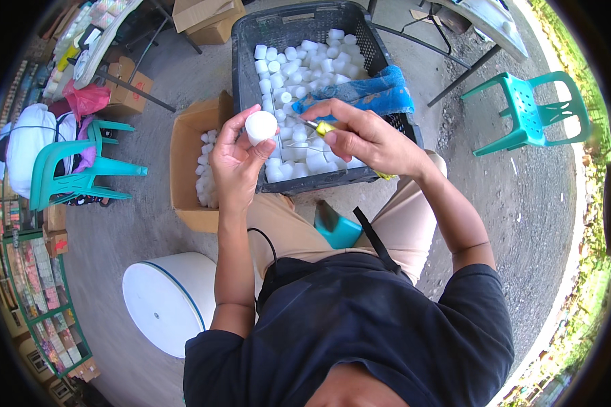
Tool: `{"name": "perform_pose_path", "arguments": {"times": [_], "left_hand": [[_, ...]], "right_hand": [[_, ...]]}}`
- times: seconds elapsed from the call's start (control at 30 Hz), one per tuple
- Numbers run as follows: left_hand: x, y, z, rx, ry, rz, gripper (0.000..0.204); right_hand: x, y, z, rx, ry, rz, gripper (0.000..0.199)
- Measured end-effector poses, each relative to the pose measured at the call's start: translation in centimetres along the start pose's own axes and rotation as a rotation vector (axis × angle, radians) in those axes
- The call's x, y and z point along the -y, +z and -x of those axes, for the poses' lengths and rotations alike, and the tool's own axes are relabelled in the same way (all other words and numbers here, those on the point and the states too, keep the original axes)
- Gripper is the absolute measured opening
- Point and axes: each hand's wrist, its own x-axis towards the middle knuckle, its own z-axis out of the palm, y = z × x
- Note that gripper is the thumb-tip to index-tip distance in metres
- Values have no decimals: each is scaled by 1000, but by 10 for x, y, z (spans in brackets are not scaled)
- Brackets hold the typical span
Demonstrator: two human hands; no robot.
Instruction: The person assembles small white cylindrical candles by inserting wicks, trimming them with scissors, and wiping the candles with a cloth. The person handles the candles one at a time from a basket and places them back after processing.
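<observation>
The left hand (236, 159) has its fingers and thumb closed around a small white cylinder (261, 127), up above the left edge of the black crate (319, 182), toward the near left corner. The right hand (363, 139) pinches a thin tool with a yellow handle (325, 127), its tip pointing at the cylinder. Lots more white cylinders (326, 66) fill the crate. A blue towel (380, 93) hangs over its right edge. A cardboard box (184, 156) sits beside its left edge, with white pieces (207, 169) inside.
</observation>
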Motion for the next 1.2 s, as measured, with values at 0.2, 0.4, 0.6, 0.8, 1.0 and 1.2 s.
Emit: {"name": "perform_pose_path", "arguments": {"times": [0.2,0.4,0.6,0.8,1.0,1.2], "left_hand": [[-2,13,-3,38,41,-78,51],[-6,19,-2,63,9,-49,51],[4,25,-2,5,143,-92,50],[10,32,-3,-52,268,-183,50],[9,43,-6,-99,423,-335,49],[15,52,-8,-140,451,-388,50]], "right_hand": [[7,-4,11,-96,-55,278,33],[7,-3,19,-106,-55,330,32],[7,2,30,-157,-94,339,33],[10,9,38,-190,-52,325,32],[10,16,42,-215,1,280,33],[7,17,46,-220,26,265,34]]}}
